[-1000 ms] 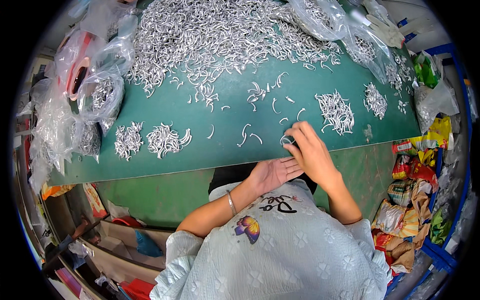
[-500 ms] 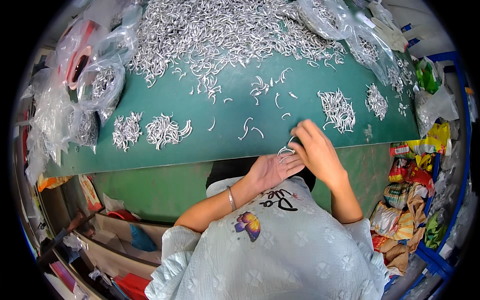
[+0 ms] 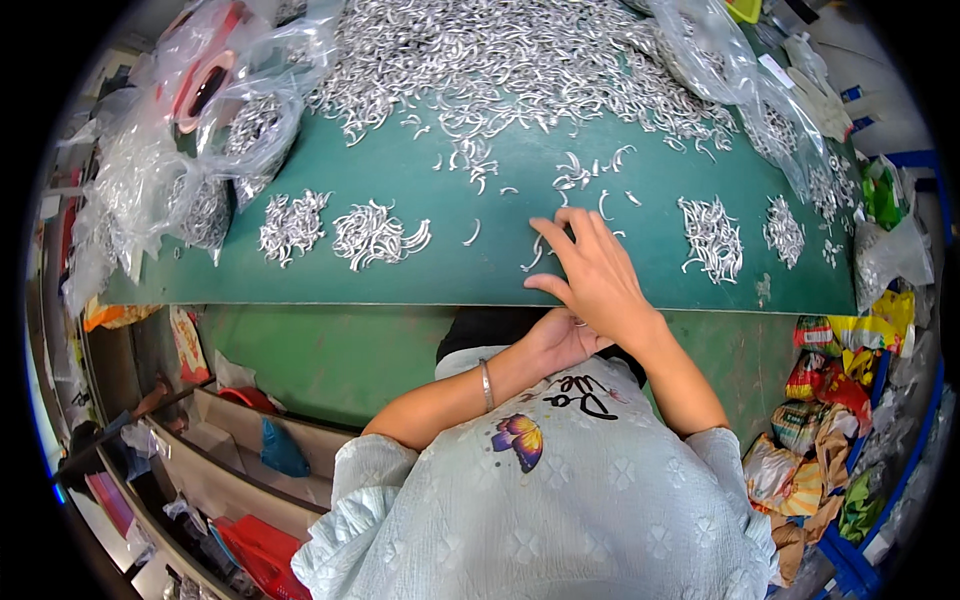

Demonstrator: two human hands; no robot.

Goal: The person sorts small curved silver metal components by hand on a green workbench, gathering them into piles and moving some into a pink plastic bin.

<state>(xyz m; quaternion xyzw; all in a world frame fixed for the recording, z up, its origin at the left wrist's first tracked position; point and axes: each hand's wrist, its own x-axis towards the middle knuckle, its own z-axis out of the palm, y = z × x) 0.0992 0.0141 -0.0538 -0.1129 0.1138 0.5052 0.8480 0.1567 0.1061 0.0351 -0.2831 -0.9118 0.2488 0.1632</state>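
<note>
Since the frame half a second ago, the right hand [image 3: 600, 280] has moved from above the upturned left palm, its fingers now reaching forward and leftward over the desk [image 3: 400, 288]. In the head view, its grip is spread wide, thumb well apart from the fingers, with nothing seen in it. A curved metal piece [image 3: 534, 254] lies on the desk in the gap between thumb and fingertips. The left hand [image 3: 560, 342] sits palm up below the desk's front edge, partly covered by the right; a silvery glint there may be a piece, but I cannot tell how closed its fingers are. Judging by the layout, the separating is well short of done: two left piles [image 3: 378, 238] and two right piles [image 3: 712, 242] stand apart, while the large heap [image 3: 500, 60] and scattered pieces [image 3: 575, 175] remain outside them.
</note>
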